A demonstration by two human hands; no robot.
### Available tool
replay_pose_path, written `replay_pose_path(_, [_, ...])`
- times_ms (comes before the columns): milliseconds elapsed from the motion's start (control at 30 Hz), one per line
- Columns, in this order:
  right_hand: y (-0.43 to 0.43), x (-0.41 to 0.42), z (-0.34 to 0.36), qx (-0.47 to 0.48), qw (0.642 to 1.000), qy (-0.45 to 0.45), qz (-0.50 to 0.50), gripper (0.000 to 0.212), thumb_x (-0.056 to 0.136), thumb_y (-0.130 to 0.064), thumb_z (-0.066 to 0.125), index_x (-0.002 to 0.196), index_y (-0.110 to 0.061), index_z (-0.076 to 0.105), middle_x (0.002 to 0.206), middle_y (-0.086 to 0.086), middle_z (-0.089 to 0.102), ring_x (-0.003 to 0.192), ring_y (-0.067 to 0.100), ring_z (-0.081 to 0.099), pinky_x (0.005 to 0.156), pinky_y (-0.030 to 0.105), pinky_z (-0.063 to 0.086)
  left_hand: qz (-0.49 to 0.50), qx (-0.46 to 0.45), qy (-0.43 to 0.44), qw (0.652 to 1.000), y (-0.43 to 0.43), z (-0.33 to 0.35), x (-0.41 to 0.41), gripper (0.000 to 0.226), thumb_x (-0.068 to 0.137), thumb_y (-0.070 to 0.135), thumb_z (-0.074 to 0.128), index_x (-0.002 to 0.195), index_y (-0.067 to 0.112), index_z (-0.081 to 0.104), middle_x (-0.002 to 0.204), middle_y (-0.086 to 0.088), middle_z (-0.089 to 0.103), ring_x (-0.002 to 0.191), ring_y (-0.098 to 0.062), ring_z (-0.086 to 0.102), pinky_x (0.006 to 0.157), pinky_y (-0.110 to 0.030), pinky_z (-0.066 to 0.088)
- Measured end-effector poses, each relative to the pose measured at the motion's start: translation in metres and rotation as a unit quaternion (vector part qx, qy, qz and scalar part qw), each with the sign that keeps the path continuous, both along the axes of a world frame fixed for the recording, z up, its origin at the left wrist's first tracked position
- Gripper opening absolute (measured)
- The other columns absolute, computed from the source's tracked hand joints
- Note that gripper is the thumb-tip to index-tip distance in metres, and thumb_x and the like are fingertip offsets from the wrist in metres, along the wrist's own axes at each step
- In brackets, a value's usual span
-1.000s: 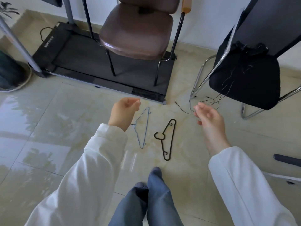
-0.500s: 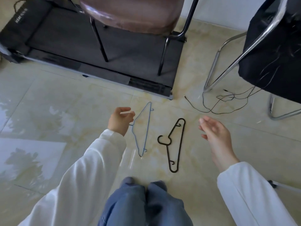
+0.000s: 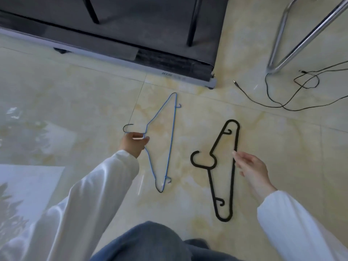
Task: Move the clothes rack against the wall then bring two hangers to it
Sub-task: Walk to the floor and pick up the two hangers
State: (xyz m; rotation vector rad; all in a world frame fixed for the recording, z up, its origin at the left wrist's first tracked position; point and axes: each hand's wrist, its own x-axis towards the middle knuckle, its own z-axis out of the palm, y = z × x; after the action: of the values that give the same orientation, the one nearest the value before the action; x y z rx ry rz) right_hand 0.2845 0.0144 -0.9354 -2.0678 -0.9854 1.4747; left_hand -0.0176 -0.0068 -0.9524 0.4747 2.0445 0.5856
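Note:
Two hangers lie on the glossy tiled floor. The thin blue wire hanger is on the left; my left hand is closed around its neck just below the dark hook. The thick black plastic hanger lies to its right. My right hand is at the black hanger's straight bar, fingers spread, fingertips touching or just over it. The clothes rack is out of view.
A black treadmill base with chair legs on it crosses the top. A chrome chair frame stands at top right, with a thin black cable looping on the floor beside it. My knees are at the bottom.
The view dropped closer to the floor. My left hand reached the blue hanger and closed on its neck. My right hand moved down to the black hanger's bar.

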Motion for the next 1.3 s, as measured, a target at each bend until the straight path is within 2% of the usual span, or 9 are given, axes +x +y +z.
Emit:
replay_pose_path(133, [0.0,0.003,-0.059,-0.006,1.0,0.002,0.015,0.045,0.078,-0.033,0.067,0.116,-0.011,0.055,0.104,0.0,0.058,0.102,0.016,0.054,0.092,0.03,0.041,-0.062,-0.035,0.023,0.997,0.006,-0.06,-0.006,0.049,0.078,0.035,0.066,0.118,0.009,0.056,0.112,-0.012,0.066,0.108,-0.029,0.061,0.098,-0.036,0.044])
replay_pose_path(233, [-0.004,0.003,-0.09,-0.013,1.0,-0.001,0.016,0.044,0.078,-0.033,0.067,0.114,-0.011,0.056,0.103,0.001,0.059,0.101,0.015,0.055,0.086,0.028,0.04,-0.063,-0.048,0.03,0.996,0.007,-0.09,-0.012,0.052,0.077,0.031,0.068,0.12,0.007,0.053,0.119,-0.017,0.064,0.111,-0.031,0.06,0.1,-0.043,0.045])
replay_pose_path(367, [-0.014,0.001,-0.12,-0.019,1.0,-0.019,0.015,0.044,0.077,-0.032,0.069,0.114,-0.011,0.056,0.098,0.0,0.057,0.097,0.014,0.052,0.083,0.024,0.035,-0.063,-0.054,0.066,0.994,0.004,-0.114,-0.02,0.052,0.079,0.027,0.067,0.123,0.004,0.05,0.122,-0.016,0.062,0.111,-0.032,0.059,0.1,-0.041,0.044])
replay_pose_path(533, [-0.022,-0.004,-0.138,-0.014,0.997,-0.075,0.012,0.043,0.074,-0.032,0.072,0.107,-0.01,0.058,0.081,-0.014,0.053,0.09,0.012,0.051,0.081,0.025,0.036,-0.07,-0.062,0.077,0.993,0.003,-0.13,-0.024,0.05,0.078,0.026,0.067,0.121,0.005,0.051,0.119,-0.016,0.063,0.109,-0.032,0.059,0.097,-0.04,0.046])
replay_pose_path(767, [-0.026,-0.011,-0.153,0.001,0.992,-0.121,0.035,0.035,0.072,-0.033,0.073,0.096,-0.011,0.06,0.079,-0.011,0.056,0.086,0.015,0.054,0.077,0.026,0.038,-0.07,-0.054,0.093,0.992,0.008,-0.139,-0.02,0.037,0.079,0.019,0.066,0.11,0.002,0.054,0.109,-0.019,0.067,0.107,-0.033,0.059,0.092,-0.037,0.044])
replay_pose_path(867, [-0.031,-0.013,-0.157,0.003,0.991,-0.125,0.038,0.034,0.071,-0.033,0.074,0.093,-0.013,0.06,0.084,-0.004,0.061,0.081,0.013,0.054,0.071,0.024,0.038,-0.094,-0.056,0.118,0.987,0.01,-0.14,-0.019,0.012,0.079,0.016,0.064,0.083,0.007,0.057,0.09,-0.018,0.064,0.091,-0.033,0.056,0.078,-0.031,0.04])
replay_pose_path(933, [-0.034,-0.015,-0.159,0.009,0.989,-0.139,0.051,0.032,0.07,-0.034,0.075,0.09,-0.014,0.061,0.085,-0.001,0.063,0.08,0.014,0.056,0.067,0.024,0.039,-0.122,-0.071,0.135,0.981,0.012,-0.14,-0.019,0.029,0.08,0.015,0.062,0.058,0.014,0.043,0.072,-0.012,0.052,0.077,-0.029,0.045,0.069,-0.028,0.034])
replay_pose_path(1100, [-0.035,-0.019,-0.162,0.028,0.982,-0.169,0.073,0.03,0.068,-0.034,0.077,0.085,-0.016,0.06,0.081,-0.001,0.062,0.081,0.018,0.058,0.068,0.029,0.043,-0.172,-0.104,0.165,0.966,0.015,-0.148,-0.025,0.029,0.08,0.016,0.058,0.053,0.009,0.048,0.052,-0.006,0.041,0.06,-0.028,0.041,0.049,-0.025,0.028])
replay_pose_path(1300, [-0.036,-0.02,-0.161,0.032,0.977,-0.193,0.089,0.026,0.072,-0.033,0.073,0.087,-0.014,0.064,0.081,-0.001,0.063,0.079,0.017,0.058,0.065,0.029,0.043,-0.181,-0.117,0.163,0.963,0.016,-0.155,-0.03,0.037,0.081,0.014,0.054,0.047,0.012,0.04,0.051,-0.006,0.035,0.055,-0.026,0.033,0.05,-0.025,0.023])
